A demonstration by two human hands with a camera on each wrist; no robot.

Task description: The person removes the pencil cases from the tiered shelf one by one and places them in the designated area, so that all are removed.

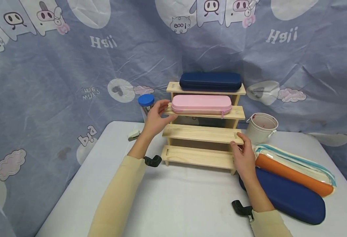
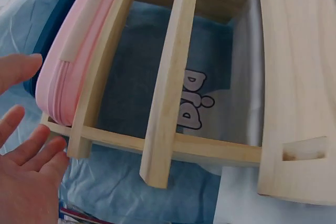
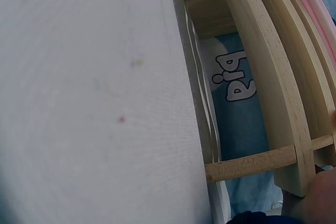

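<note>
A stepped wooden rack [image 1: 198, 157] with several shelves stands on the white table. A pink pencil case [image 1: 201, 103] lies lengthwise on its second shelf from the top. On the top shelf sits a dark blue hard case [image 1: 210, 81]. My left hand [image 1: 156, 120] is at the left end of the pink case's shelf, with fingers spread beside the case in the left wrist view. My right hand [image 1: 244, 159] holds the right end of the shelf below, thumb at the front edge and index finger on top. Only a blurred part of it shows in the right wrist view.
Right of the rack stand a cream bucket [image 1: 262, 126], an orange and cream pencil case [image 1: 293, 172] and a navy case [image 1: 292, 197]. Behind my left hand is a blue-lidded clear jar [image 1: 146, 100]; a small white and dark object [image 1: 133, 135] lies nearby. A printed curtain hangs behind.
</note>
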